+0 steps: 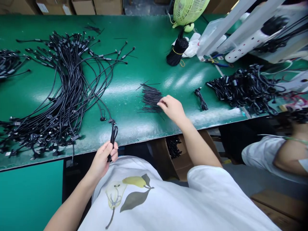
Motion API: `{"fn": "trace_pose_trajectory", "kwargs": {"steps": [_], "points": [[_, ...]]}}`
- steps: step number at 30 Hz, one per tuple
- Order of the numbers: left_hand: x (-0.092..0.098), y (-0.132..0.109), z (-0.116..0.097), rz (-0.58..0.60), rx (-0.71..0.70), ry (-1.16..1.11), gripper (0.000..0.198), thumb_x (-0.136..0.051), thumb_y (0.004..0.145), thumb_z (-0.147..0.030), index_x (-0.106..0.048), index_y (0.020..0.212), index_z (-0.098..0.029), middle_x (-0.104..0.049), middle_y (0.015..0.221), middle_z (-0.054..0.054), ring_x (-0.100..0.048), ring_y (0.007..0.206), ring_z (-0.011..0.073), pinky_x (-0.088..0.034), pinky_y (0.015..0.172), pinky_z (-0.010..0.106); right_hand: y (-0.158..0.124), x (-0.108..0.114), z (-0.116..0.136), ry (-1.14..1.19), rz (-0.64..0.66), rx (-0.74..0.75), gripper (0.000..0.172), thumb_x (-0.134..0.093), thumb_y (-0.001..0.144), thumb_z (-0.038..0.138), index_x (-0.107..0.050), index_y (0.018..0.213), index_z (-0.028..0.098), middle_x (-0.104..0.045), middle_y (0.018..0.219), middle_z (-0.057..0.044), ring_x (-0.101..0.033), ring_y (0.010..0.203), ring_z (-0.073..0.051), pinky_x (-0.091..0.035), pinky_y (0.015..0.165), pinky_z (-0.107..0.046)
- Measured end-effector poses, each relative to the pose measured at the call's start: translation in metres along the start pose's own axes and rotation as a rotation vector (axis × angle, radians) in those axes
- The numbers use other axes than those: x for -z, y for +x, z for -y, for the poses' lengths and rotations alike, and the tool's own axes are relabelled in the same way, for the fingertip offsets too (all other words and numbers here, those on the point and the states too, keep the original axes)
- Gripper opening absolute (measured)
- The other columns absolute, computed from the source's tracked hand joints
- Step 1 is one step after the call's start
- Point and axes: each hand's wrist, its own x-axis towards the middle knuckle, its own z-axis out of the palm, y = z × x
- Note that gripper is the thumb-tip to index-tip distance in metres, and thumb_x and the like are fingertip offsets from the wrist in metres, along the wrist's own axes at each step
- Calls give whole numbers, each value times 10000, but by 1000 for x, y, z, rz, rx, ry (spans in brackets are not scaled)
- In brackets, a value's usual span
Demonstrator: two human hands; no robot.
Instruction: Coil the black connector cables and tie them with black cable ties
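My left hand (106, 155) is closed around a folded black cable (113, 136), held upright at the table's front edge, with a connector at its top. My right hand (170, 107) is at the right side of a flat pile of thin black ties (151, 98). Its thumb and forefinger are pinched together, touching the pile's edge; whether a tie is between them cannot be made out. To the right of that hand lies one bundled cable (201, 99). A large heap of loose black cables (69, 73) with connectors spreads over the left of the table.
The green table (134, 128) holds a heap of bundled cables (240, 86) at right. Behind stand a banded bunch of black ties (177, 51), a green fan (189, 12) and a grey metal post (223, 29). Below is a cardboard box (183, 160). A co-worker's arm (291, 150) is at right.
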Motion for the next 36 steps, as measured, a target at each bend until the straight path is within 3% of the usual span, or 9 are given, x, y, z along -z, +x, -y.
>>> {"fn": "trace_pose_trajectory", "kwargs": {"steps": [4, 7, 13, 21, 24, 28, 30, 32, 36], "points": [[-8, 3, 0, -10, -27, -1, 335, -693, 806, -455, -572, 813, -143, -387, 604, -61, -383, 490, 50, -316, 486, 196, -45, 1, 20, 53, 217, -274, 113, -566, 881, 295, -567, 850, 186, -582, 874, -62, -531, 737, -179, -376, 675, -302], [-14, 7, -1, 45, -42, 31, 340, -691, 805, -456, -569, 806, -138, -389, 607, -60, -393, 492, 50, -308, 493, 199, -61, -4, 20, 22, 200, -339, 89, -535, 881, 255, -548, 823, 189, -579, 849, -64, -534, 761, -196, -376, 694, -316], [-19, 8, 1, 91, -65, 89, 332, -661, 830, -459, -568, 819, -141, -388, 608, -60, -409, 498, 53, -308, 511, 209, -57, -2, 25, 45, 114, -367, 110, -536, 877, 290, -581, 906, 194, -594, 942, -87, -549, 827, -213, -373, 681, -312], [-14, 0, 7, 93, -21, 79, 315, -644, 847, -449, -563, 851, -145, -392, 615, -59, -399, 505, 55, -317, 505, 204, -49, 1, 33, 112, 128, -405, 81, -500, 824, 243, -545, 776, 196, -586, 834, -70, -510, 734, -185, -363, 689, -307], [-18, 0, 8, 122, -29, 63, 322, -633, 862, -434, -565, 1035, -170, -405, 615, -66, -399, 492, 60, -325, 497, 203, -52, 7, 52, 282, 132, -353, 98, -487, 830, 270, -526, 783, 194, -569, 796, -52, -491, 695, -164, -367, 679, -294], [-28, 8, 8, 242, -8, 45, 598, -643, 856, -428, -412, 1367, -220, -411, 610, -78, -402, 474, 69, -327, 490, 208, -54, 9, 114, 617, 335, 6, 75, -499, 820, 249, -513, 775, 191, -538, 772, -10, -472, 675, -131, -366, 656, -265], [-28, 12, 8, 257, -53, 63, 588, -624, 870, -426, -428, 1374, -197, -408, 620, -72, -412, 486, 70, -337, 503, 214, -57, 6, 146, 765, 407, 118, 58, -493, 829, 234, -513, 801, 189, -528, 768, 2, -471, 676, -124, -372, 644, -255], [-25, 14, 8, 221, -148, 102, 491, -584, 898, -417, -503, 1314, -169, -415, 635, -60, -425, 505, 72, -352, 526, 221, -61, 0, 168, 909, 419, 86, 81, -493, 867, 256, -525, 893, 187, -553, 789, 5, -498, 685, -121, -397, 643, -249], [-14, 13, 5, 95, -325, 295, 367, -487, 946, -407, -595, 1204, -169, -445, 650, -38, -437, 528, 88, -378, 569, 237, -70, -9, 183, 895, 296, 128, 154, -461, 954, 296, -566, 940, 185, -628, 842, -25, -572, 749, -137, -440, 696, -266]]}}
